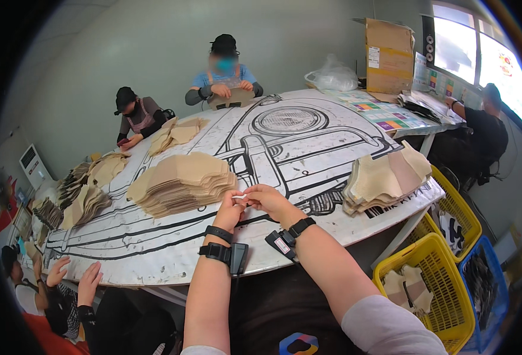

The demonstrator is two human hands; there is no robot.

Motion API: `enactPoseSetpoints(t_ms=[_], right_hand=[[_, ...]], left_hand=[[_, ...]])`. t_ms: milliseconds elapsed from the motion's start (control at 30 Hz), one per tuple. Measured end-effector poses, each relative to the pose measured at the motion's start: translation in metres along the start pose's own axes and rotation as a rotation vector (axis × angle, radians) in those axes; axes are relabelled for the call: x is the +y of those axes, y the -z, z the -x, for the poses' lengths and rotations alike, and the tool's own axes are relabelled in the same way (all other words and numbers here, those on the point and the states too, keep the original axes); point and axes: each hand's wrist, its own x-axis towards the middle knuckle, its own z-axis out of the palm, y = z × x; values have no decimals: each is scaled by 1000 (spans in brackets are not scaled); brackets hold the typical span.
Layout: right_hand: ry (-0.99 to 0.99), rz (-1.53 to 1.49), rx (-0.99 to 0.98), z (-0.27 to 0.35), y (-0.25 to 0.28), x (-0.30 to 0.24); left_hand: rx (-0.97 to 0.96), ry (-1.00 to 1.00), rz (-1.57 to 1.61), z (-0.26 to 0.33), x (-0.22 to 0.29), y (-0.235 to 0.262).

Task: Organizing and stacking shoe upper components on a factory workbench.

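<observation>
My left hand (231, 210) and my right hand (267, 201) meet over the table's near side, fingertips pinched together. A tiny pale bit shows between them, too small to name. Just left of my hands stands a tall stack of beige cut fabric pieces (178, 184), its edges uneven. To the right, near the table's edge, lies a looser pile of beige ribbed pieces (385, 176), some with a browner middle panel. Both my wrists carry black bands with small boxes. Beneath everything is a white table cover (326, 168) with a bold black line drawing.
Yellow baskets (435, 290) and a blue basket (490, 296) stand on the floor at right. Across the table a person (225, 77) handles a beige piece; others sit around. More fabric piles (86, 206) lie at left. A cardboard box (388, 59) stands far right.
</observation>
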Motion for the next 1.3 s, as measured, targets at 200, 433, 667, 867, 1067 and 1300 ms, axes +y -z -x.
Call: enactPoseSetpoints(t_ms=[200,433,667,867,1067,1300], right_hand=[[-4,4,14,-2,3,2],[-3,-12,1,-5,4,4],[-6,-13,-5,-3,4,3],[-12,7,1,-3,3,2],[-12,-8,7,-5,6,4],[-10,-15,-2,-6,5,5]], left_hand=[[-27,15,-30,0,-1,2],[-5,-6,-10,0,0,-2],[-4,-8,-35,-1,-2,-1],[-19,2,-28,-2,-5,2],[-4,22,-8,0,1,-4],[-10,16,-46,-2,-5,1]])
